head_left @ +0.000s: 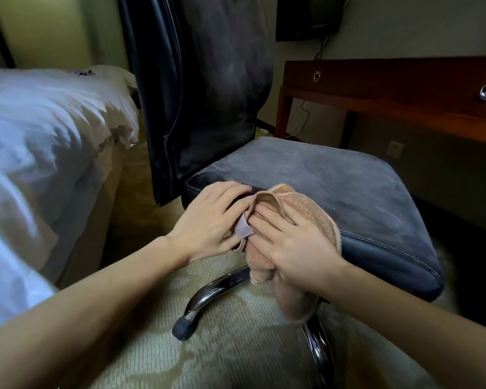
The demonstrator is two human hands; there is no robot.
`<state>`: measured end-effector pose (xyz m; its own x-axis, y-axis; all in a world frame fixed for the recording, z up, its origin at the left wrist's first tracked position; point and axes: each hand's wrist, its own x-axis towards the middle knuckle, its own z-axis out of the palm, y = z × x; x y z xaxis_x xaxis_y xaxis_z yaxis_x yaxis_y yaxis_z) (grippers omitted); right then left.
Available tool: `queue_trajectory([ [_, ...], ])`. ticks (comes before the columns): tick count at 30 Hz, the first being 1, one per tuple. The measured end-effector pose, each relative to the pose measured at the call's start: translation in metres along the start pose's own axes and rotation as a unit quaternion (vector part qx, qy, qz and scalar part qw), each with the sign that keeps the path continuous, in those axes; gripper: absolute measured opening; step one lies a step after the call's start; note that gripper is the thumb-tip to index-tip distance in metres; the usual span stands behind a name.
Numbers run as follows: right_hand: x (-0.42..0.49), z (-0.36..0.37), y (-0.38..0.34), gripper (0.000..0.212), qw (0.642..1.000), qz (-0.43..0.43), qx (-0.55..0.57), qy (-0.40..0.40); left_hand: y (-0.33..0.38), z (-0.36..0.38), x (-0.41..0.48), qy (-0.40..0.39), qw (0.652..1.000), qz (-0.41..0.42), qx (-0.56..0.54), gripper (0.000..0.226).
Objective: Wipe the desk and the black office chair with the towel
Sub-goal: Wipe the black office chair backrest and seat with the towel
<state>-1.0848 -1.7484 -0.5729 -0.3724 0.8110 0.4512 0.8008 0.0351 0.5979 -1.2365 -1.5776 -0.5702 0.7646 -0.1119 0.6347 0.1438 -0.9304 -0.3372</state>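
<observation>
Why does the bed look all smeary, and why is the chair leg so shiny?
Head view: the bed at the left is smeared by motion blur; the chrome chair leg catches bright glare; under the desk lies deep shadow; the towel looks fairly sharp.

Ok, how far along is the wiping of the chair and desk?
Nothing looks finished. The chair seat and backrest both show a grey dusty film. In hand: the left hand and right hand hold the tan towel at the seat's near edge, apparently bunching it. Left: seat and backrest for certain; the top of the desk is out of view, so its state cannot be told.
</observation>
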Motion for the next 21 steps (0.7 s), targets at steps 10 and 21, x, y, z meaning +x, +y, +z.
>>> queue_trajectory([
  [10,-0.024,-0.001,0.015,0.044,1.000,-0.020,0.011,-0.011,-0.002,0.014,0.003,-0.022,0.999,0.035,0.036,0.062],
  [21,-0.059,-0.017,0.024,0.037,0.999,0.019,0.033,-0.021,-0.029,0.022,-0.009,-0.026,0.991,0.093,0.091,0.061],
])
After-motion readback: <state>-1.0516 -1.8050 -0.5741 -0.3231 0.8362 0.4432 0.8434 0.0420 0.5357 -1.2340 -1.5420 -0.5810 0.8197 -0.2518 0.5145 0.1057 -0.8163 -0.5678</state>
